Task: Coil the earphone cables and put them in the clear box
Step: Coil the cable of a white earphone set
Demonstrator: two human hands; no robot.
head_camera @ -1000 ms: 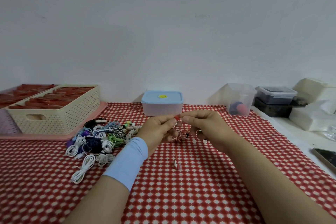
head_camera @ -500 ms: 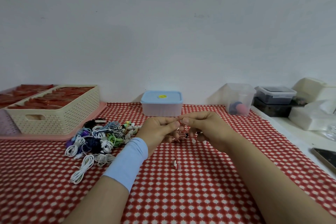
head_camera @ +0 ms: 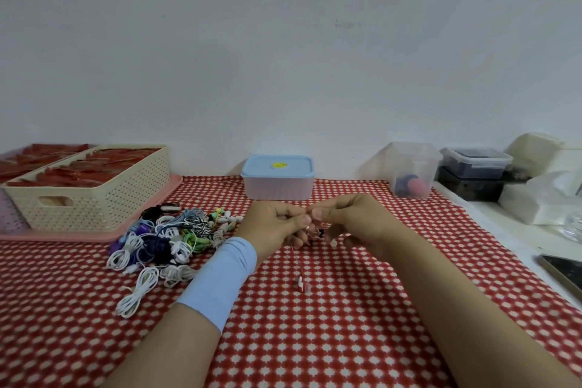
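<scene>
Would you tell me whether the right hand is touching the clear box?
Apart. The head view shows a band of checked tablecloth between the right hand and the clear box; the hand pinches a red cable instead.

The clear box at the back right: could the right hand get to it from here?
Probably yes. The clear box stands just beyond the right hand, with only bare tablecloth between them. That hand is busy pinching the red earphone cable, though.
</scene>
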